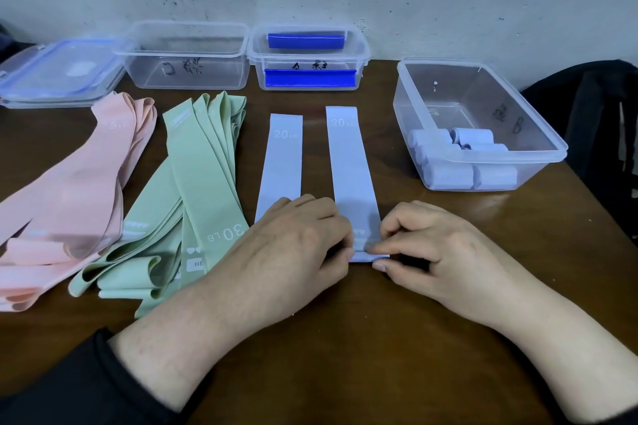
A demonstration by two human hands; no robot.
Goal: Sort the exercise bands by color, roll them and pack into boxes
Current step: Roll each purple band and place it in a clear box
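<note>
Two pale blue 20 LB bands lie flat side by side on the table. My left hand [297, 245] and my right hand [431, 248] both pinch the near end of the right blue band [350, 169], where a small fold is turned up. The left blue band [281, 166] lies partly under my left hand. A pile of green bands [196, 190] sits to the left, and a pile of pink bands [76, 197] lies further left. The clear box at right [552, 148] holds several rolled blue bands [448, 172].
An empty clear box [186, 55] and a clear box with blue clips [307, 59] stand at the back by the wall. Box lids [58, 69] are stacked at the back left. A dark bag [600, 128] sits past the table's right edge.
</note>
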